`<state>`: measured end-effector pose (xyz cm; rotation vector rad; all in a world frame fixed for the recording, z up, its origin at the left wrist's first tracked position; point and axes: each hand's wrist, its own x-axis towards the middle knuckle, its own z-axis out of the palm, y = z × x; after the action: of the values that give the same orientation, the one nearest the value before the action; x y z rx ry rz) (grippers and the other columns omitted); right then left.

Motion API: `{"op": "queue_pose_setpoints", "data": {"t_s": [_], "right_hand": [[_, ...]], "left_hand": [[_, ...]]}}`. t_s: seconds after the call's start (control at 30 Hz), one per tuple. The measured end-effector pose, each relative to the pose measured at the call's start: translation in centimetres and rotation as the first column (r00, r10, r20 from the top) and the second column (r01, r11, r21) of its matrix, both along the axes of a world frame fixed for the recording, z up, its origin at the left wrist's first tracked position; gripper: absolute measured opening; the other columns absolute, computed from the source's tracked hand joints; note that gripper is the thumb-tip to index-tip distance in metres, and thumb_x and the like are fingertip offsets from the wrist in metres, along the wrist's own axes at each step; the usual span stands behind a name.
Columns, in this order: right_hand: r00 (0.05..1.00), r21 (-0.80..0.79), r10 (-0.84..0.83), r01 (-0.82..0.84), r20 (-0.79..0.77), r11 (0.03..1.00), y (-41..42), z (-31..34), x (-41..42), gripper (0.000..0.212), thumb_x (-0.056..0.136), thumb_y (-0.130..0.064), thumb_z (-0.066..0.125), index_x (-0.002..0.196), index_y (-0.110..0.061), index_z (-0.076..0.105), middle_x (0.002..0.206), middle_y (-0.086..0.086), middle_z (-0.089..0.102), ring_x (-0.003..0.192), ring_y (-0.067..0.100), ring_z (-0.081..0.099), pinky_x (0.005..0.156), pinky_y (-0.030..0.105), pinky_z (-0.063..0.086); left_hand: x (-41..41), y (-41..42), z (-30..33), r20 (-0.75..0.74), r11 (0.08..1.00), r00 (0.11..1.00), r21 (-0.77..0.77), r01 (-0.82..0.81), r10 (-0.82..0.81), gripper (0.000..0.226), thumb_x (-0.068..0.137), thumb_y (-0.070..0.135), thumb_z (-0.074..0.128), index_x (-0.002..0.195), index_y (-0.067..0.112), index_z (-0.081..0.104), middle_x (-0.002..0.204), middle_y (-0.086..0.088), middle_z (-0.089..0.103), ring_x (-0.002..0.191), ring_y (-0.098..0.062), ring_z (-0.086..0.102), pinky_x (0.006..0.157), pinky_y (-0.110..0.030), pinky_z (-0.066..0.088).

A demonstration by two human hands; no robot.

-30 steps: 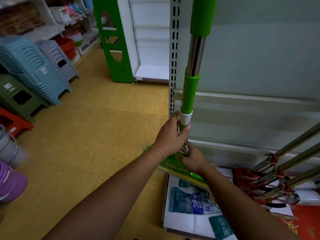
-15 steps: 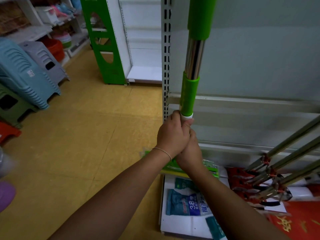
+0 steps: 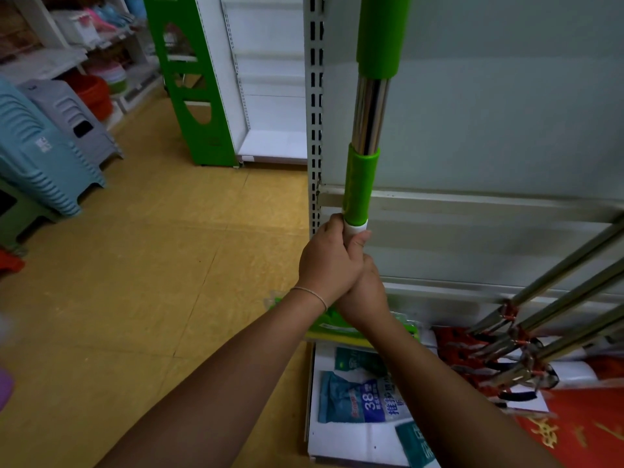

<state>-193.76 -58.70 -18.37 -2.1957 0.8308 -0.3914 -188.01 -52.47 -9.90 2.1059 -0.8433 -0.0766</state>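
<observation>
Two hands meet on one mop pole (image 3: 369, 116), close to the body and stacked one above the other. The right hand (image 3: 364, 295) is the lower one, its grip clamped round the pole with the back of the hand facing up. The left hand (image 3: 329, 261), a thin bracelet (image 3: 312, 293) at its wrist, sits on top and partly covers it. Its grip is also clamped round the pole, thumb pressed against the white collar (image 3: 356, 228).

The pole stands nearly upright. Its long axis runs from the floor up out of the top of the frame, the upper end leaning a little to the right. Above the collar come a green sleeve (image 3: 359, 184), a bare steel stretch and a second green sleeve.

Below the hands the green mop head (image 3: 324, 324) shows just above the edge of a low shelf (image 3: 337, 444), where printed packets (image 3: 358, 400) lie flat. To the right, several other steel poles (image 3: 557, 275) lean at a slant against the shelving. Just behind the held pole stands the slotted shelf upright (image 3: 315, 130).

Farther off, across the yellow floor (image 3: 152, 265), stacked blue stools (image 3: 37, 153) and grey stools (image 3: 67, 116) stand on the left, with a green end panel (image 3: 199, 96) beyond.
</observation>
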Motion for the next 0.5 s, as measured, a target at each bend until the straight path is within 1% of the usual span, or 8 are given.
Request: {"op": "queue_pose_setpoints", "data": {"t_s": [0.07, 0.13, 0.2, 0.23, 0.3, 0.37, 0.43, 0.5], "right_hand": [[0.995, 0.073, 0.097, -0.095, -0.033, 0.993, -0.7, 1.4, -0.7, 0.036, 0.084, -0.041, 0.056, 0.108, -0.015, 0.053, 0.093, -0.001, 0.058, 0.073, 0.007, 0.055, 0.057, 0.029, 0.043], [0.961, 0.095, 0.223, -0.21, -0.161, 0.973, -2.0, 3.8, -1.8, 0.045, 0.088, -0.041, 0.059, 0.121, -0.011, 0.055, 0.11, 0.008, 0.065, 0.094, 0.022, 0.064, 0.076, 0.037, 0.052], [0.914, 0.036, 0.274, -0.276, -0.299, 0.96, -3.7, 7.1, -3.0, 0.05, 0.094, -0.036, 0.058, 0.137, -0.01, 0.052, 0.133, 0.012, 0.06, 0.119, 0.027, 0.058, 0.099, 0.036, 0.047], [0.918, 0.003, 0.258, -0.27, -0.3, 0.963, -4.4, 9.0, -3.5, 0.047, 0.096, -0.031, 0.056, 0.138, -0.01, 0.052, 0.137, 0.012, 0.058, 0.123, 0.026, 0.056, 0.101, 0.032, 0.042], [0.966, -0.081, 0.188, -0.205, -0.177, 0.975, -5.0, 13.0, -4.2, 0.038, 0.098, -0.023, 0.054, 0.133, -0.009, 0.057, 0.132, 0.011, 0.063, 0.118, 0.023, 0.06, 0.097, 0.024, 0.041], [0.993, -0.144, 0.112, -0.108, 0.022, 0.984, -4.5, 16.4, -4.5, 0.034, 0.098, -0.025, 0.055, 0.127, -0.009, 0.063, 0.123, 0.01, 0.068, 0.111, 0.02, 0.064, 0.096, 0.028, 0.047], [0.981, -0.16, 0.077, -0.049, 0.176, 0.986, -3.4, 18.9, -4.6, 0.037, 0.097, -0.032, 0.056, 0.126, -0.011, 0.065, 0.12, 0.007, 0.07, 0.108, 0.014, 0.065, 0.094, 0.029, 0.05], [0.967, -0.172, 0.083, -0.042, 0.242, 0.984, -2.2, 20.6, -4.3, 0.043, 0.097, -0.038, 0.056, 0.132, -0.013, 0.06, 0.123, 0.005, 0.068, 0.107, 0.009, 0.063, 0.091, 0.024, 0.048]], "left_hand": [[0.0, 0.2, 0.4, -0.023, 1.0, 1.0, 0.005, 0.015, -0.014, 0.032, 0.094, 0.043, 0.056, 0.111, 0.016, 0.055, 0.103, -0.005, 0.061, 0.092, -0.023, 0.061, 0.075, -0.035, 0.05], [0.1, 0.3, 1.1, -0.058, 0.999, 0.998, 0.012, 0.03, -0.029, 0.034, 0.092, 0.04, 0.06, 0.113, 0.014, 0.055, 0.108, -0.005, 0.058, 0.097, -0.022, 0.059, 0.076, -0.03, 0.046], [0.5, 0.5, 2.4, -0.121, 0.999, 0.992, -0.008, 0.041, -0.042, 0.037, 0.087, 0.035, 0.069, 0.115, 0.016, 0.053, 0.111, -0.003, 0.058, 0.101, -0.02, 0.058, 0.078, -0.027, 0.043], [0.6, 0.6, 3.2, -0.152, 0.998, 0.987, -0.03, 0.049, -0.053, 0.042, 0.085, 0.033, 0.072, 0.118, 0.018, 0.051, 0.115, -0.001, 0.058, 0.104, -0.018, 0.058, 0.081, -0.026, 0.043], [0.9, 0.7, 5.1, -0.183, 0.995, 0.979, -0.068, 0.073, -0.085, 0.058, 0.082, 0.029, 0.077, 0.13, 0.018, 0.047, 0.122, 0.001, 0.058, 0.111, -0.015, 0.056, 0.088, -0.025, 0.044], [1.3, 0.7, 6.7, -0.18, 0.991, 0.976, -0.075, 0.108, -0.12, 0.067, 0.081, 0.03, 0.078, 0.138, 0.017, 0.045, 0.129, 0.0, 0.059, 0.115, -0.015, 0.057, 0.096, -0.028, 0.047], [1.7, 0.6, 8.1, -0.171, 0.986, 0.973, -0.081, 0.144, -0.156, 0.061, 0.081, 0.031, 0.078, 0.133, 0.019, 0.05, 0.129, -0.002, 0.061, 0.115, -0.018, 0.06, 0.1, -0.038, 0.05], [1.7, 0.8, 9.1, -0.175, 0.978, 0.964, -0.088, 0.187, -0.2, 0.052, 0.084, 0.031, 0.073, 0.131, 0.022, 0.052, 0.127, -0.001, 0.062, 0.115, -0.02, 0.059, 0.098, -0.042, 0.051]]}}
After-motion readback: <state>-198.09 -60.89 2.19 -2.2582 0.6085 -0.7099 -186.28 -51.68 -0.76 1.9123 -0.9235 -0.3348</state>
